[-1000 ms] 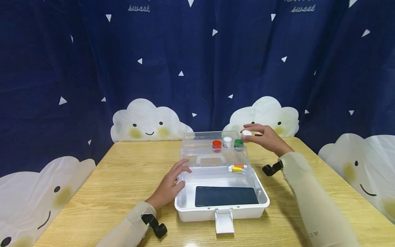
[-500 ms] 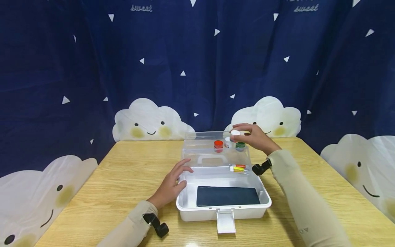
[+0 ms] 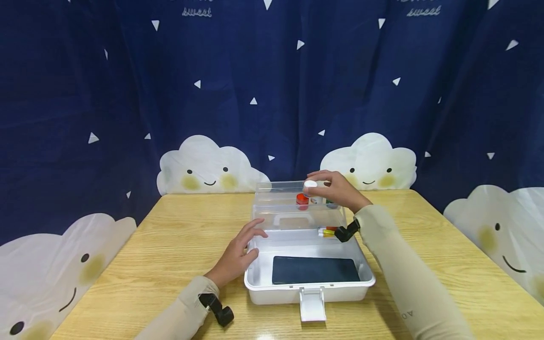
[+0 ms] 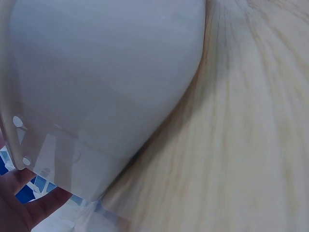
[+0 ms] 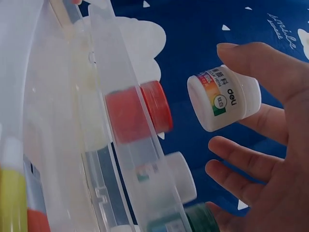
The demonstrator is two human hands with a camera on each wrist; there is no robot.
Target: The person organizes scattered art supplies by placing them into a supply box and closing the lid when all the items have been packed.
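Since the earlier frame, the right hand has travelled leftward past the green jar and the second white jar, and I now see it beside the red jar. Its grip is clamped on the held jar, a white one, pinched between thumb and finger with its cap toward the palm. From my end, the right wrist view shows the held jar near the red one but apart from it. Those other three jars stand in a row in the clear tray at the back of the white case. I have the left hand at the case's left edge, its grip relaxed, thumb and fingers apart. Pens lie toward the case's back right, a dark flat slab lies inside, and the case sits on the wooden counter.
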